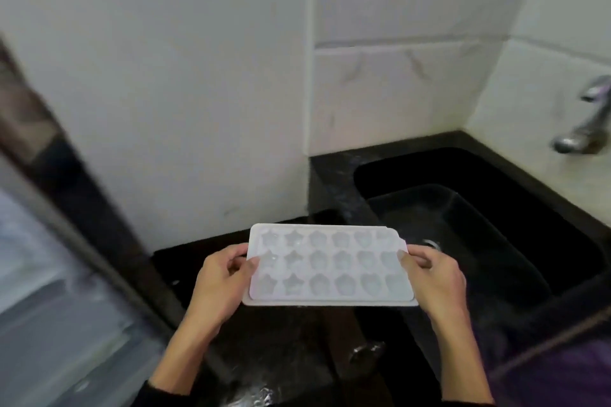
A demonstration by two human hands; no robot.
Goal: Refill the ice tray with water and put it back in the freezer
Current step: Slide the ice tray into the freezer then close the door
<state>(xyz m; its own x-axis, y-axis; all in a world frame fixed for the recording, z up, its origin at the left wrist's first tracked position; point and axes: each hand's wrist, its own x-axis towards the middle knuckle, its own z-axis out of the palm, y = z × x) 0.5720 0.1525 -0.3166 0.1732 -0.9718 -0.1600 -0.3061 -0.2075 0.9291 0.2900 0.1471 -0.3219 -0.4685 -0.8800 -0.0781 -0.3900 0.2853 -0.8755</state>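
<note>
A white ice tray (327, 266) with three rows of star- and shell-shaped moulds is held level over the black counter, just left of the sink. My left hand (222, 281) grips its left short edge, thumb on top. My right hand (434, 277) grips the right short edge the same way. I cannot tell whether the moulds hold water. A chrome tap (587, 129) juts from the tiled wall at the far right, above the black sink (496, 241). The freezer is at the left edge, blurred, with its pale interior (49, 291) showing.
The black stone counter (264, 340) runs under the tray and around the sink. A white wall stands behind on the left, and white tiles line the sink corner. A dark door edge (82, 208) of the fridge slants across the left. Purple fabric shows at bottom right.
</note>
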